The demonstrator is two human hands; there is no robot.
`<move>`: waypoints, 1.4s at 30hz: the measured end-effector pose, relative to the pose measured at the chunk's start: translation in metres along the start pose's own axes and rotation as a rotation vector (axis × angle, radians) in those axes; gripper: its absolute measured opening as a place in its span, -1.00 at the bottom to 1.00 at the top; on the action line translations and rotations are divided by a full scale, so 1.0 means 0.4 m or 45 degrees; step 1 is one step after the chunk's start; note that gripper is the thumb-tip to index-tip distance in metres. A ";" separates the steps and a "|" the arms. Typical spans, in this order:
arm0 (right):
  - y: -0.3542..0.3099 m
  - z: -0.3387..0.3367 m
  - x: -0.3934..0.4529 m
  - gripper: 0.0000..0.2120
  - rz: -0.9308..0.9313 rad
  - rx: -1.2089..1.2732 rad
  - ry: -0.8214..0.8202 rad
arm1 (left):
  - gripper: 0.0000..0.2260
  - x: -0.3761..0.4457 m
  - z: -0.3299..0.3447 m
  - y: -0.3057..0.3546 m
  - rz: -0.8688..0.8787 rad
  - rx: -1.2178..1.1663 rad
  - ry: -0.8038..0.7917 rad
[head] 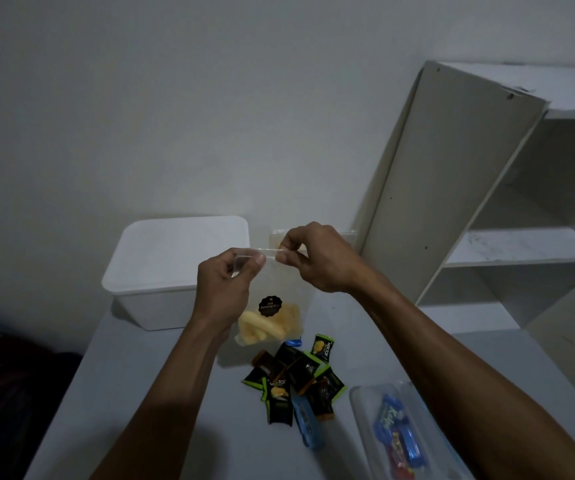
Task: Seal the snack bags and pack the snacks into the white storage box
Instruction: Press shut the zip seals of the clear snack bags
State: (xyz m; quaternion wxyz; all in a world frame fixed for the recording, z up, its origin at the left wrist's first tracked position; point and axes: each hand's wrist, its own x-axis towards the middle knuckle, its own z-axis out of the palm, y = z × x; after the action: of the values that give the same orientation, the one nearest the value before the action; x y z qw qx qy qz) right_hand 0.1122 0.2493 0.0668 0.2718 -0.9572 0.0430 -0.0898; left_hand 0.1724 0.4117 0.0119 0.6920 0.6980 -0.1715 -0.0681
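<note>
Head view: we look down on a pale table [133, 393] set against a white wall.
Left hand [225, 285]: we see its thumb and fingers pinching the left end of the top strip of a clear snack bag [279, 289].
Right hand [317, 258]: its fingertips pinch the same strip just beside the left hand's, so the two hands sit close together along the bag's top edge.
Snack bag: it hangs upright between the hands above the table, with pale yellow sticks [262, 327] gathered at its bottom and a round dark sticker [270, 305] on its front.
White storage box [175, 271]: it stands on the table to the left of the bag, near the wall, with its lid on.
Small wrapped snacks [293, 379]: a loose heap in dark, green and blue wrappers lies on the table below the bag.
Clear tray [365, 403]: at the lower right, holding blue and red wrapped sweets [397, 434].
White shelf unit [487, 202]: we see it standing to the right.
</note>
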 end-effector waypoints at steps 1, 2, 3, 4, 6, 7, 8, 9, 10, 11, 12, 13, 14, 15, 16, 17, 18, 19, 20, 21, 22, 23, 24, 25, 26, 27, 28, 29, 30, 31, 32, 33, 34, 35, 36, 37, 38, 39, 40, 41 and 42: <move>0.000 0.000 0.002 -0.94 0.000 0.011 -0.009 | -0.94 0.002 -0.001 -0.001 0.006 0.010 0.017; -0.001 0.000 0.004 -0.92 0.002 0.019 -0.023 | -0.91 0.003 -0.003 0.000 0.011 0.024 0.038; -0.003 0.000 0.007 -0.91 0.004 0.023 -0.039 | -0.89 0.004 -0.004 0.000 0.015 0.036 0.059; -0.005 0.000 0.009 -0.89 0.010 0.025 -0.050 | -0.88 0.005 -0.004 0.000 0.013 0.038 0.074; -0.006 0.004 0.016 -0.88 0.028 0.037 -0.037 | -0.87 0.009 -0.005 0.000 0.002 0.026 0.094; -0.006 0.007 0.019 -0.89 0.032 0.040 -0.016 | -0.87 0.012 -0.005 0.001 -0.001 0.023 0.101; -0.008 0.010 0.022 -0.89 0.035 0.037 0.002 | -0.87 0.014 -0.006 0.002 -0.001 0.023 0.103; -0.009 0.013 0.024 -0.89 0.032 0.038 0.010 | -0.87 0.017 -0.006 0.003 0.005 0.024 0.105; -0.010 0.014 0.026 -0.88 0.030 0.045 0.007 | -0.86 0.018 -0.008 0.005 0.015 0.026 0.105; -0.010 0.011 0.027 -0.88 0.027 0.058 -0.004 | -0.86 0.020 -0.011 0.006 0.021 0.026 0.104; -0.010 0.007 0.026 -0.88 0.027 0.073 -0.020 | -0.87 0.021 -0.016 0.007 0.022 0.016 0.105; -0.007 0.001 0.024 -0.88 0.025 0.087 -0.029 | -0.87 0.023 -0.021 0.006 0.018 -0.004 0.106; -0.005 -0.004 0.023 -0.90 0.026 0.095 -0.025 | -0.87 0.025 -0.028 0.006 0.016 -0.024 0.106; -0.003 -0.005 0.022 -0.91 0.030 0.102 -0.011 | -0.86 0.027 -0.033 0.006 0.018 -0.035 0.102; -0.002 -0.004 0.020 -0.94 0.038 0.106 0.009 | -0.86 0.029 -0.035 0.007 0.022 -0.037 0.095; -0.002 -0.001 0.019 -0.95 0.043 0.115 0.028 | -0.86 0.030 -0.037 0.007 0.023 -0.039 0.091; -0.003 0.003 0.019 -0.95 0.047 0.129 0.043 | -0.86 0.031 -0.037 0.008 0.021 -0.046 0.091; -0.003 0.005 0.018 -0.94 0.052 0.156 0.048 | -0.87 0.032 -0.038 0.007 0.017 -0.053 0.094; -0.003 0.004 0.016 -0.95 0.059 0.180 0.040 | -0.87 0.033 -0.040 0.006 0.009 -0.060 0.096; -0.002 0.001 0.014 -0.95 0.061 0.198 0.026 | -0.87 0.034 -0.043 0.003 0.003 -0.065 0.099; 0.001 -0.002 0.011 -0.95 0.065 0.207 0.013 | -0.87 0.035 -0.046 0.000 -0.001 -0.073 0.099; 0.005 -0.004 0.009 -0.93 0.073 0.215 0.012 | -0.87 0.036 -0.049 -0.003 -0.003 -0.077 0.099; 0.008 -0.003 0.008 -0.92 0.080 0.220 0.021 | -0.87 0.036 -0.049 -0.005 -0.006 -0.076 0.097; 0.010 -0.001 0.007 -0.91 0.088 0.225 0.034 | -0.87 0.035 -0.048 -0.006 -0.010 -0.071 0.099; 0.010 0.000 0.005 -0.91 0.090 0.245 0.041 | -0.87 0.034 -0.047 -0.006 -0.012 -0.068 0.102; 0.013 0.000 0.005 -0.93 0.099 0.292 0.039 | -0.88 0.035 -0.046 -0.006 -0.014 -0.071 0.104; 0.015 -0.002 0.003 -0.94 0.116 0.361 0.031 | -0.88 0.036 -0.045 -0.005 -0.020 -0.079 0.105; 0.021 -0.006 0.002 -0.94 0.145 0.429 0.028 | -0.88 0.039 -0.047 -0.005 -0.028 -0.090 0.105; 0.027 -0.010 0.000 -0.92 0.170 0.476 0.034 | -0.88 0.041 -0.049 -0.004 -0.030 -0.102 0.105; 0.034 -0.013 -0.001 -0.90 0.186 0.497 0.047 | -0.88 0.043 -0.050 -0.004 -0.027 -0.109 0.103; 0.040 -0.012 -0.002 -0.89 0.193 0.501 0.060 | -0.87 0.044 -0.050 -0.004 -0.025 -0.110 0.099; 0.044 -0.009 -0.003 -0.88 0.201 0.507 0.075 | -0.87 0.044 -0.048 -0.004 -0.026 -0.110 0.095; 0.047 -0.006 -0.005 -0.88 0.213 0.524 0.089 | -0.87 0.043 -0.046 -0.004 -0.032 -0.116 0.092; 0.049 -0.006 -0.006 -0.89 0.227 0.550 0.099 | -0.88 0.042 -0.043 -0.003 -0.040 -0.122 0.092; 0.052 -0.007 -0.008 -0.89 0.237 0.589 0.104 | -0.89 0.042 -0.042 -0.003 -0.052 -0.126 0.094; 0.055 -0.008 -0.009 -0.90 0.249 0.625 0.113 | -0.90 0.043 -0.042 -0.002 -0.063 -0.129 0.099; 0.059 -0.009 -0.010 -0.91 0.258 0.652 0.127 | -0.90 0.044 -0.042 -0.001 -0.071 -0.132 0.101; 0.064 -0.008 -0.011 -0.90 0.270 0.667 0.149 | -0.90 0.045 -0.042 0.000 -0.076 -0.133 0.099; 0.068 -0.007 -0.011 -0.87 0.279 0.683 0.172 | -0.91 0.045 -0.041 0.001 -0.083 -0.135 0.097; 0.071 -0.003 -0.012 -0.86 0.288 0.712 0.194 | -0.91 0.045 -0.038 0.002 -0.091 -0.140 0.096; 0.076 0.002 -0.012 -0.85 0.298 0.744 0.215 | -0.91 0.044 -0.034 0.004 -0.098 -0.146 0.098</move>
State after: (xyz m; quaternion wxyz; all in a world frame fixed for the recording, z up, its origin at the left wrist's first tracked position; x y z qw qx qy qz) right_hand 0.1065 0.2246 0.0494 0.5390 -0.8164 0.1475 -0.1458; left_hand 0.1933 0.4187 0.0164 0.7336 0.6655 -0.1137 -0.0775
